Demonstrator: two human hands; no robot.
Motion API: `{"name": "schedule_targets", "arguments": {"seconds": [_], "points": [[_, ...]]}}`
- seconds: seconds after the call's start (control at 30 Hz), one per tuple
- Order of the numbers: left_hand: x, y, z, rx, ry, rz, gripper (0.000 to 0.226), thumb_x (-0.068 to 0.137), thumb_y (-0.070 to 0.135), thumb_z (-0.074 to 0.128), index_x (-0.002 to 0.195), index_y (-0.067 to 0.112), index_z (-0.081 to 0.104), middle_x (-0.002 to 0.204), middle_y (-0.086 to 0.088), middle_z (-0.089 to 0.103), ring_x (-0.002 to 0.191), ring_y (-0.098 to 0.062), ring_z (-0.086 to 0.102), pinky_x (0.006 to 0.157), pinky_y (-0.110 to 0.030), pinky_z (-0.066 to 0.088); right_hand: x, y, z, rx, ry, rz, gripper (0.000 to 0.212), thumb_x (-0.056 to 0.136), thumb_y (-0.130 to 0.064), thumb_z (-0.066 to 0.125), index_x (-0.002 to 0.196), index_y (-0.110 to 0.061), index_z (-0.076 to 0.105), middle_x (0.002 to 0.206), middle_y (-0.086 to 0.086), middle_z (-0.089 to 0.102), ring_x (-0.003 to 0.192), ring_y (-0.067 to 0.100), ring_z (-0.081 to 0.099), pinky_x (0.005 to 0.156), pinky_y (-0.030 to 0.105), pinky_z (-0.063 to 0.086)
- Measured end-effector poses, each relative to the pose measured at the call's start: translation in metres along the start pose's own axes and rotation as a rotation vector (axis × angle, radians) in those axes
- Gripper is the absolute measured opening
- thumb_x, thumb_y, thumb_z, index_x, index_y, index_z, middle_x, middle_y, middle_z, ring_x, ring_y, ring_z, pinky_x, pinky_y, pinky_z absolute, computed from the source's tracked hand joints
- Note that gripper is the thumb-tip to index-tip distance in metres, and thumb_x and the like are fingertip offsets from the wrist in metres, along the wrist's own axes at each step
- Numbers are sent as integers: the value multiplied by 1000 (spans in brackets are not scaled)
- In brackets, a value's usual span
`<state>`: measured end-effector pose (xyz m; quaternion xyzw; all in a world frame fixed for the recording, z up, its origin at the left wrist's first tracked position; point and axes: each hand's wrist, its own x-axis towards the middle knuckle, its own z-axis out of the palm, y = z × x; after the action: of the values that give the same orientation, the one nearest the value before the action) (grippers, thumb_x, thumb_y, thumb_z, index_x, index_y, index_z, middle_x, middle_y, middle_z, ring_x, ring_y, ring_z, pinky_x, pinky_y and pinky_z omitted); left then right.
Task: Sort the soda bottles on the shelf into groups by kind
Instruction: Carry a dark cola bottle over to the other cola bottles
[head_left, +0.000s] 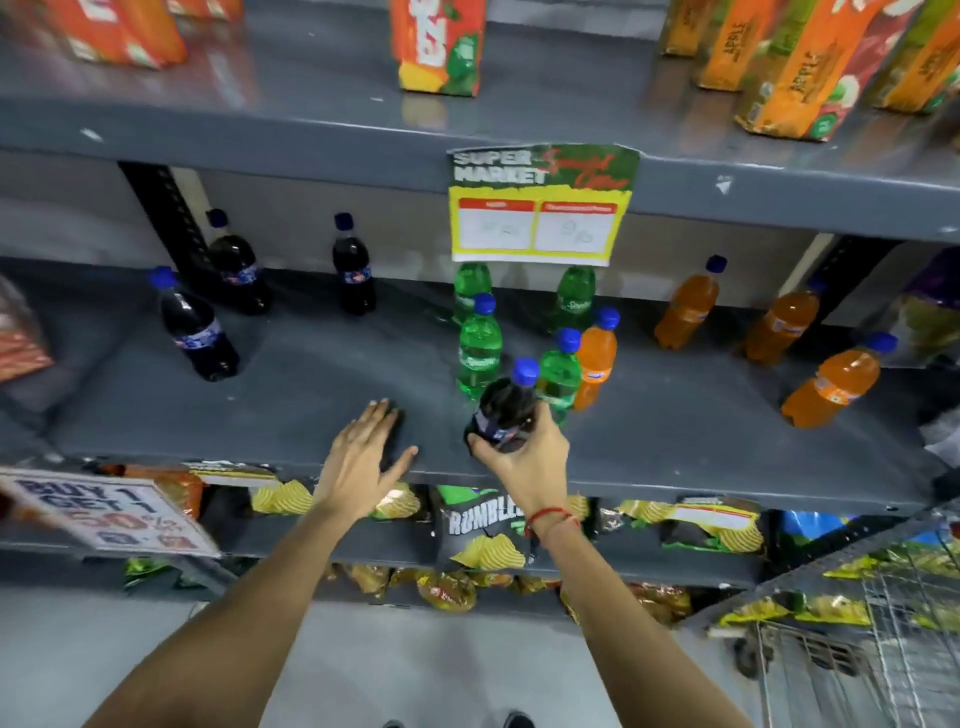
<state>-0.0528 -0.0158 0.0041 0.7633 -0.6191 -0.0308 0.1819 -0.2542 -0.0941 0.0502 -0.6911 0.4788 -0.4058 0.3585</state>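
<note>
Both hands reach over the front edge of the grey shelf (291, 364): the right hand (524, 452) is wrapped around the lower body of a dark cola bottle (506, 408), whose long axis leans with its blue cap up and to the right, while the left hand (366, 449) lies flat, palm down, fingers spread, empty. The bottle's base is hidden by the fingers, so it may be just off the shelf, close before the green bottles (480, 345).
</note>
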Motion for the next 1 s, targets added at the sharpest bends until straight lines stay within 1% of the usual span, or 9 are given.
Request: {"name": "schedule_targets", "arguments": {"seconds": [0.07,0.17,0.4,0.53,0.67,0.73,0.83,0.93,1.0], "points": [[-11,-28,-13,-6,37,-96,73,94,55,22,124,-4,54,132,-23,51,124,-35,46,98,-47,39,3,-15,31,-31,-54,-28,48,56,-32,83,86,-18,47,84,8,67,79,23,64,68,34,52],[-25,-65,-27,6,72,-197,63,91,44,28,123,-4,54,130,-23,53,123,-36,47,98,-47,39,10,-40,75,-63,-119,-61,48,57,-29,83,84,-14,47,83,11,66,81,30,62,67,34,47],[-30,-109,-45,11,81,-206,60,91,42,30,123,-3,54,129,-23,54,123,-36,47,95,-48,40,29,-78,160,-75,-266,-48,50,61,-29,81,94,-10,49,99,13,66,92,32,61,75,40,52],[-26,-110,-41,18,56,-174,64,90,45,28,128,-1,51,134,-20,50,127,-32,43,102,-46,34,39,-87,187,-90,-263,-42,50,62,-28,80,97,-9,49,102,12,66,94,32,62,78,42,53],[-24,-110,-33,23,46,-197,66,91,46,22,133,2,47,140,-16,45,132,-27,36,107,-44,25,49,-88,202,-112,-266,-52,54,65,-31,80,101,-9,47,107,14,63,99,33,60,82,47,52],[-24,-110,-32,28,57,-196,63,92,44,23,132,2,48,139,-15,47,131,-27,38,107,-44,26,51,-84,203,-83,-267,-34,60,64,-31,83,107,-9,48,112,14,61,104,31,59,87,43,51],[-26,-113,-31,50,74,-181,58,93,41,27,130,2,51,136,-16,50,128,-27,43,104,-44,31,52,-80,203,31,-346,7,69,66,-23,82,123,-10,45,124,11,58,114,23,54,91,26,42],[-26,-113,-30,54,90,-181,56,94,39,28,129,2,52,135,-15,51,127,-27,44,104,-45,32,54,-80,202,51,-422,51,55,76,-12,73,124,-8,47,119,12,63,111,22,56,81,13,35],[-26,-112,-29,55,96,-179,55,93,38,29,128,2,52,134,-15,52,127,-28,44,104,-45,32,55,-79,204,35,-393,38,46,75,-13,74,116,-7,54,111,13,67,104,20,58,78,13,37]]}}
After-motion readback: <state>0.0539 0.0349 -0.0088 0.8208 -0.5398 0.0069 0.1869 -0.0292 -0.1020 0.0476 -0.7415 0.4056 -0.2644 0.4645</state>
